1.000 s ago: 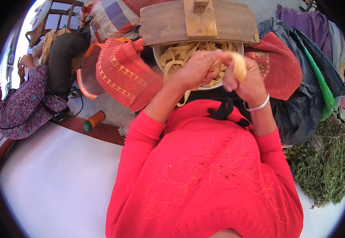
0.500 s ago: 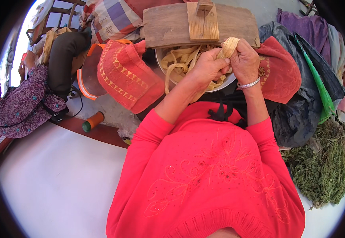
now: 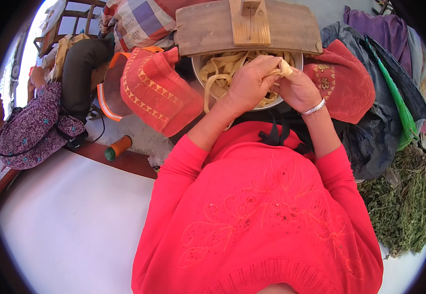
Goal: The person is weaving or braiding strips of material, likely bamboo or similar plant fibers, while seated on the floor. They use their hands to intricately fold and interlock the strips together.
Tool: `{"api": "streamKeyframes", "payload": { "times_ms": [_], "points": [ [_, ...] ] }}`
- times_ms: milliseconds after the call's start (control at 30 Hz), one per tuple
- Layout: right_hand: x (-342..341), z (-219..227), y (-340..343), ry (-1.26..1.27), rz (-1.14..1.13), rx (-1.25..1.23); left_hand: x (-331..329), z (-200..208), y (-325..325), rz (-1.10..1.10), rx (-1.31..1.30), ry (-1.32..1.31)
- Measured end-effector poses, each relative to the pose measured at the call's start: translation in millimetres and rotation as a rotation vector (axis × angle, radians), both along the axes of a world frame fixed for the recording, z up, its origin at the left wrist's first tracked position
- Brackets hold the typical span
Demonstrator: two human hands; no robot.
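Observation:
My left hand [image 3: 252, 81] and my right hand [image 3: 298, 91] meet above a metal basin [image 3: 301, 63]. Both are closed on a folded bundle of straw-coloured strip [image 3: 285, 69], which pokes out between the fingertips. Most of the left fingers are hidden behind the back of that hand. A silvery bracelet [image 3: 314, 108] circles my right wrist. Inside the basin lie loose coils of the same flat, pale yellow strip [image 3: 218, 81], and one length hangs over the near left rim.
A wooden board [image 3: 201, 32] with an upright block [image 3: 250, 29] spans the basin's far side. Red cloths [image 3: 161, 98] flank it. A spool of orange thread [image 3: 120, 148] lies left. Dried plants [image 3: 404, 206] and dark plastic [image 3: 369, 142] are right. Another person's patterned sleeve [image 3: 34, 125] shows at left.
The bundle stood up from my right fist before; now it is lower and mostly covered by my fingers. My right hand has turned and dropped slightly, and my left hand has moved over it.

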State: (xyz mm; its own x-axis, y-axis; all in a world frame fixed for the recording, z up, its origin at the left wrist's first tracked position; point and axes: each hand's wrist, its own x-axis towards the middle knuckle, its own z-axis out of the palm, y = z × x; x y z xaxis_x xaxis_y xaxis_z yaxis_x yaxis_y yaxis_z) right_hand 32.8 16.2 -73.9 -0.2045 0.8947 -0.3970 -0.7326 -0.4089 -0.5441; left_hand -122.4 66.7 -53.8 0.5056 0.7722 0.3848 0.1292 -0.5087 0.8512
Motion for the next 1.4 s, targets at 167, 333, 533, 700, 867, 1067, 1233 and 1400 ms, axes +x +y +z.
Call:
{"api": "streamKeyframes", "payload": {
  "times_ms": [167, 333, 533, 700, 867, 1067, 1233, 1400],
  "points": [
    [3, 8, 6, -0.438, -0.031, 0.063, 1, 33, 9, -0.103, -0.132, 0.115],
    [0, 9, 15, -1.369, -0.261, 0.539, 27, 19, 11, 0.147, -0.097, 0.442],
    [-7, 22, 12, -1.597, -0.393, 0.695, 29, -37, 17, 0.125, -0.372, 0.071],
    [-1, 25, 19, -1.42, -0.511, 0.559, 5, -21, -23, -0.036, -1.371, -0.412],
    [15, 1, 17, -0.683, -0.394, 0.27, -24, -12, -23, -0.02, -0.691, -0.167],
    [43, 48, 48, -1.075, 0.037, 0.41, -21, 24, 16, -0.037, -0.089, 0.255],
    [41, 56, 64, -0.781, 0.441, 0.135, -5, 13, 36, -0.053, -0.051, 0.281],
    [116, 36, 63, -0.718, 0.141, 0.177, -45, -9, 81, 0.087, -0.504, 0.038]
  ]
}}
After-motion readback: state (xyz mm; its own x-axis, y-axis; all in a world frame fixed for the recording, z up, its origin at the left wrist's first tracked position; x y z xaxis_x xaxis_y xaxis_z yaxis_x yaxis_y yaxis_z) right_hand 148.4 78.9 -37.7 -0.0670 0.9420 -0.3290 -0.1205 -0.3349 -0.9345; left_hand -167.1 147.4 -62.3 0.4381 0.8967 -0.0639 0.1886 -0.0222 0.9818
